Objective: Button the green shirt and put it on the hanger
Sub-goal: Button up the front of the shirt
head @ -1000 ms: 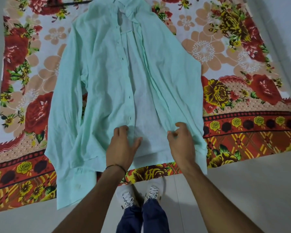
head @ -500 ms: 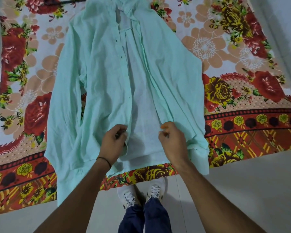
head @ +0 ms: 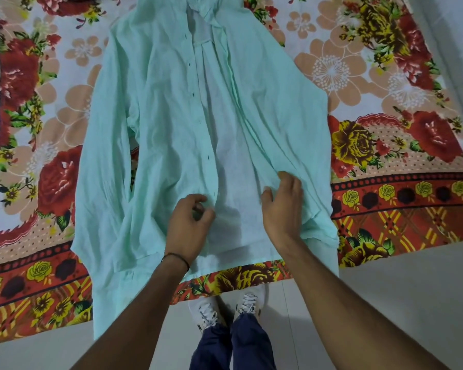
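The green shirt lies open mid-frame on the sheet. Your left hand pinches its buttonhole edge near the hem. Your right hand rests, fingers spread, on the other edge. Pair the wrong button and the fronts may hang skewed.

A green shirt is lying open and unbuttoned on a flowered blanket, its collar pointing to 12 o'clock and its hem to 6 o'clock. The left hand is pinching one front edge near the hem, toward 7 o'clock, while the right hand is resting its fingers on the other front panel, toward 5 o'clock. White shoes are standing on the pale floor at 6 o'clock.
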